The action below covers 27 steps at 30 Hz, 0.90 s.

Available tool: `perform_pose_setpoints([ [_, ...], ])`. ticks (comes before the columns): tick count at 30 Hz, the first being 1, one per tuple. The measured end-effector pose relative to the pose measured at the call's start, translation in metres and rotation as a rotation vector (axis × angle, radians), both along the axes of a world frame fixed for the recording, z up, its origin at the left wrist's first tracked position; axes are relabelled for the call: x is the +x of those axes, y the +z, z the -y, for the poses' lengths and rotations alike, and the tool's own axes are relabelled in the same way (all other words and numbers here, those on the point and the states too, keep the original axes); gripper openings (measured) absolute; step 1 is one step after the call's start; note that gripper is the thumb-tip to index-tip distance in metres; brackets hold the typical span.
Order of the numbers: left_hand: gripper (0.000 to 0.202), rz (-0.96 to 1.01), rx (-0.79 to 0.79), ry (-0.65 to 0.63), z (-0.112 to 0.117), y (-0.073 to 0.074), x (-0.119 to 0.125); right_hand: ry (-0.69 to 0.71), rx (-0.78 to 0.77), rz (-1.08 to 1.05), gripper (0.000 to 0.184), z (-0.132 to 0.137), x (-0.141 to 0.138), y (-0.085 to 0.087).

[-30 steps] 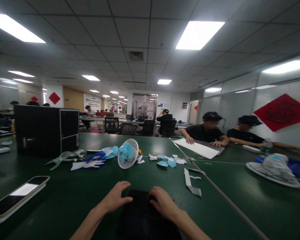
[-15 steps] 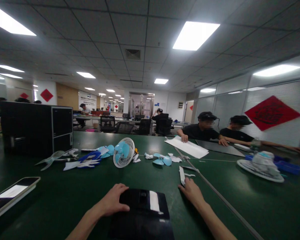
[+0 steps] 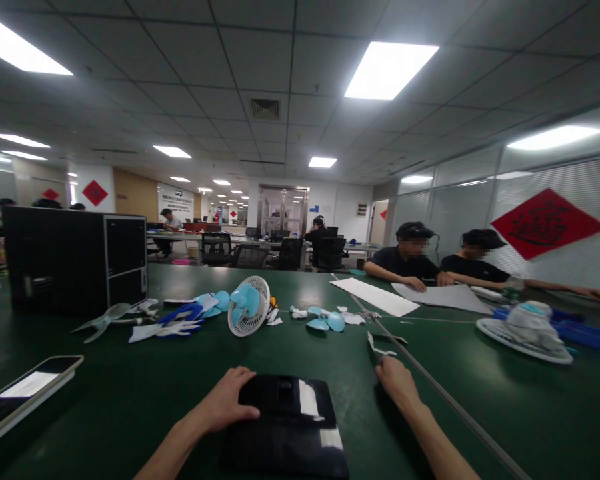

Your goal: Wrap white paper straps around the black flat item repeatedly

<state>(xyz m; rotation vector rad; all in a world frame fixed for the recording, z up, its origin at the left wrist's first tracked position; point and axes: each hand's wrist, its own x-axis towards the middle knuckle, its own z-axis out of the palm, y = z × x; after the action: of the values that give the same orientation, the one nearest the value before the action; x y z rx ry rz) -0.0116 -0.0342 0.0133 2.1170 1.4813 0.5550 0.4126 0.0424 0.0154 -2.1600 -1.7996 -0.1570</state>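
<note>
A flat black case (image 3: 285,430) with white labels lies on the green table (image 3: 140,387) right in front of me. My left hand (image 3: 225,403) rests on its near left corner, fingers stretched flat, holding nothing. My right hand (image 3: 397,381) is out to the right of the case, set down on the near end of a grey-white strip (image 3: 375,345). Its fingers are hidden behind the back of the hand, so I cannot make out a grip.
A phone (image 3: 25,393) lies at the left edge. Farther back are a small white and blue fan (image 3: 249,307), blue fan blades (image 3: 325,322), gloves (image 3: 177,321) and a black computer tower (image 3: 75,260). A fan grille (image 3: 527,328) sits right. Two people handle paper sheets (image 3: 375,296) at back right.
My right hand left the black case and moved right onto the grey-white strip. The case now shows its white labels. My left hand stayed on the case.
</note>
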Motion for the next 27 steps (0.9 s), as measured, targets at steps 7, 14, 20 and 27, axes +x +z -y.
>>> perform_pose_setpoints([
  [7,0.088,0.044,-0.014,-0.005,-0.005,-0.005,-0.004,-0.011,0.215,-0.085,0.031,0.031,0.003,0.040],
  [14,0.082,0.053,-0.026,0.000,-0.002,-0.003,-0.004,0.353,0.366,-0.613,0.028,0.057,-0.043,0.061],
  [20,0.066,0.299,0.152,0.145,-0.022,-0.006,-0.011,0.673,-0.090,-1.235,0.022,0.071,-0.067,0.058],
  [27,0.065,0.742,-0.246,0.040,-0.006,0.012,-0.010,0.757,-0.450,-1.284,0.017,0.074,-0.094,0.039],
])
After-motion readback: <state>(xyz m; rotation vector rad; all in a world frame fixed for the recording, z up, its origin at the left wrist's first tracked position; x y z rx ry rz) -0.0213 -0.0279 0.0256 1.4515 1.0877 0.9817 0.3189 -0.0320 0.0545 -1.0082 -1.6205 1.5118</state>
